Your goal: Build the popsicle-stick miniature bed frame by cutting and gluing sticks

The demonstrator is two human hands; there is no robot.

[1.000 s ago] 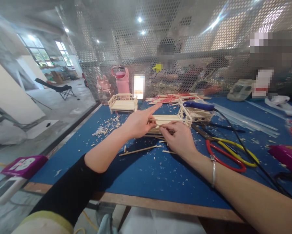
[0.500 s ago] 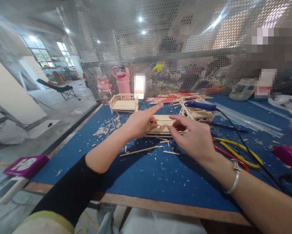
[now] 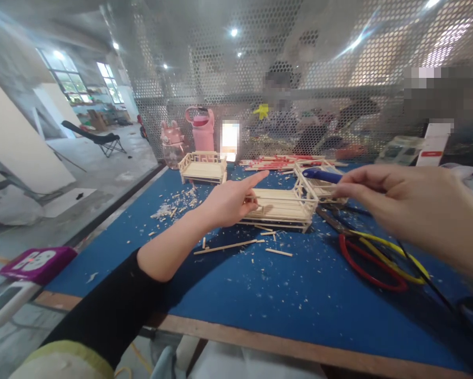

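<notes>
My left hand grips the left end of a small wooden model frame standing on the blue table mat; its index finger points out over the frame. My right hand hovers above the table to the right of the frame, fingers stretched toward the blue-handled tool, with nothing seen in them. That tool lies across a second wooden frame just behind. Loose thin sticks lie in front of the held frame.
A finished wooden bench model stands at the back left beside two pink bottles. Red- and yellow-handled cutters and a black cable lie at the right. Wood chips litter the mat. People sit behind a perforated screen.
My right hand has let go of the frame's front edge, lifted and swung right toward the blue-handled tool. The left hand keeps its grip on the frame.
</notes>
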